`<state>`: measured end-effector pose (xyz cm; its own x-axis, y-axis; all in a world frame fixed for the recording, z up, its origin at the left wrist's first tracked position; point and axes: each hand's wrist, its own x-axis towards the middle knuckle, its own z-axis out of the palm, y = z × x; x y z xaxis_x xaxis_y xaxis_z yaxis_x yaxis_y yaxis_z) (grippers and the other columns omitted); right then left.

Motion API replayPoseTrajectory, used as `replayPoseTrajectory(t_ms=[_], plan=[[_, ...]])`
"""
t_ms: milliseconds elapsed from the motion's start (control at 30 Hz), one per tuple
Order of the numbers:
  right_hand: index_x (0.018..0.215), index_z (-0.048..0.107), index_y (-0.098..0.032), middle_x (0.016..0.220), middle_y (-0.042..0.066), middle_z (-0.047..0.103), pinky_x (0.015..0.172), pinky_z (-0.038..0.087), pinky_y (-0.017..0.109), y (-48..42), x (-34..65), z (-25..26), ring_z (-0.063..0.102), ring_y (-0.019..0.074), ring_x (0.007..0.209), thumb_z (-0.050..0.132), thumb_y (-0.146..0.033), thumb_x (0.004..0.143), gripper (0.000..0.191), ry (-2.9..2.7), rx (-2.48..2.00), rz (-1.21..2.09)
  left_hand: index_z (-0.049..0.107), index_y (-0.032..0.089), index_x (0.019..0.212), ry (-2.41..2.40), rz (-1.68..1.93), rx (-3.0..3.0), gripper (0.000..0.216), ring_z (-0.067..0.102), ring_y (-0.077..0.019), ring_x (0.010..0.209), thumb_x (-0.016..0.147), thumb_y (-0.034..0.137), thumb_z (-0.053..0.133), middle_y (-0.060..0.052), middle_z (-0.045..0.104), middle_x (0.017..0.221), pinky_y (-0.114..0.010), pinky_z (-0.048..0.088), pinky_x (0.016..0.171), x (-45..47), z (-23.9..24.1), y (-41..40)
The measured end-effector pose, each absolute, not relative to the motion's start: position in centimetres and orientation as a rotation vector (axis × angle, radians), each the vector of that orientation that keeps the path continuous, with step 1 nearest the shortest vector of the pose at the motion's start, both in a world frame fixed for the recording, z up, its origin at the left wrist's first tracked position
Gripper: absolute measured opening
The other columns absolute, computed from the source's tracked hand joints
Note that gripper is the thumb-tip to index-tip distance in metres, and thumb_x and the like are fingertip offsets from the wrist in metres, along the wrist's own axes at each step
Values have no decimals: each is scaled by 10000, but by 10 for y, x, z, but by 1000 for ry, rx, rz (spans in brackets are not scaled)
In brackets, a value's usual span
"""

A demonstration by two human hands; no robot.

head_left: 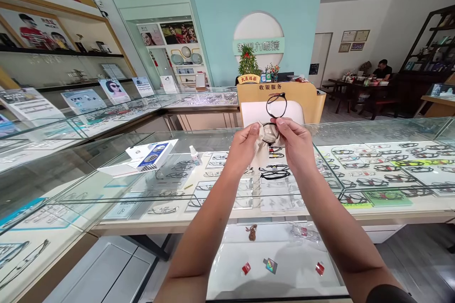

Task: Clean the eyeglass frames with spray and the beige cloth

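Note:
Above the glass counter I hold up a pair of dark-rimmed eyeglasses (277, 105), turned so that one lens stands above the other. My left hand (245, 144) is closed on a cream cleaning cloth (263, 151), which is bunched around the lower lens. Fingers of my right hand (294, 139) pinch the frame near its middle, with part of the cloth beside them. The upper lens sticks out uncovered above my right fingertips. The fingers behind the cloth are partly hidden.
On the counter's glass top (213, 194) lie an opened white-and-blue box (147, 156) and a small white bottle (195, 155). Rows of eyeglasses (371, 182) fill the display cases. A white chair back (295, 110) and wooden cashier desk (316, 99) stand beyond. A person (383, 72) sits far right.

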<state>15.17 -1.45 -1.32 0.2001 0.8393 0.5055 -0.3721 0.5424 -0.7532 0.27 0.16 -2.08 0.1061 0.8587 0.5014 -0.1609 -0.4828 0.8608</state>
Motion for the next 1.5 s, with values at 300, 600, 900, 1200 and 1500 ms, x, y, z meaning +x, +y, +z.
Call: replayPoseTrajectory(t_ms=[300, 600, 900, 1200, 1500], plan=[[869, 703, -276, 1029, 37, 812, 918, 575, 377, -16, 193, 3, 738, 202, 958, 788, -558, 919, 298, -1191, -508, 871, 738, 235, 980, 661, 1674, 1363, 372, 385, -95, 551, 951, 605, 721, 52, 378, 677, -223, 443, 525, -25, -4, 10], [855, 713, -256, 879, 19, 720, 849, 478, 351, -32, 213, 14, 621, 192, 870, 677, -499, 1027, 300, -1664, -687, 596, 589, 295, 1535, 941, 1830, 2390, 868, 473, -136, 679, 780, 575, 914, 28, 607, 819, -263, 423, 641, -40, 1, -4], [818, 701, -234, 817, 2, 693, 787, 457, 343, -49, 212, 21, 576, 173, 779, 652, -412, 1041, 289, -1839, -737, 581, 751, 283, 1336, 839, 1970, 2685, 702, 617, -181, 760, 795, 723, 834, -32, 716, 886, -316, 529, 739, -31, -5, 1], [786, 716, -228, 787, -1, 700, 779, 459, 340, -53, 210, 22, 581, 166, 760, 667, -408, 1027, 304, -1820, -753, 574, 785, 270, 1251, 669, 2160, 2739, 591, 706, -213, 965, 812, 659, 850, -76, 721, 1084, -356, 596, 868, -27, -4, -1], [1158, 730, -305, 1180, 62, 737, 1070, 505, 466, -42, 206, 12, 670, 277, 1163, 722, -479, 979, 249, -1562, -603, 153, 777, 261, 1211, 997, 2324, 2464, 582, 707, -259, 1057, 802, 664, 865, -84, 741, 1119, -422, 604, 928, -31, 4, -11]])
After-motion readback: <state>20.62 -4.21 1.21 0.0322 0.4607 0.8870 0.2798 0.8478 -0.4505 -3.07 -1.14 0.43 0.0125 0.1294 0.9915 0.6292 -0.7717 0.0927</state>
